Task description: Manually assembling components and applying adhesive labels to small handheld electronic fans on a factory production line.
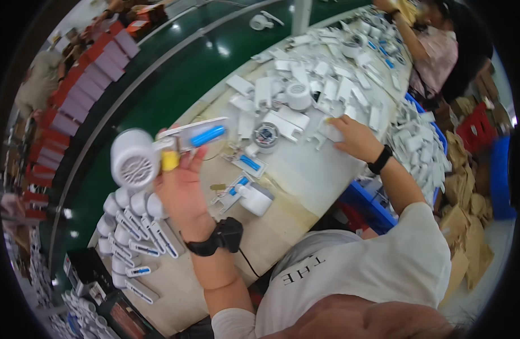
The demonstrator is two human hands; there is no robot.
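My left hand [184, 189], a yellow finger cover on one finger, grips a white handheld fan [134, 158] above the near left side of the workbench. The fan's handle is uncovered, showing a blue cylindrical battery [208, 135] inside. Over on the right, the fingers of my right hand [359, 140] are closed on a white plastic piece [330, 132] at the edge of a heap of white plastic parts [328, 85]. Between my hands lie an opened fan with a round grille [265, 135] and another with a blue battery [254, 199].
Several white fans [138, 229] stand in rows at the bench's left end. On the right, a blue crate [435, 121] holds a pile of white parts, with brown paper [457, 209] beyond it. Another person [435, 53] works at the far right. Green floor [169, 73] borders the bench's far side.
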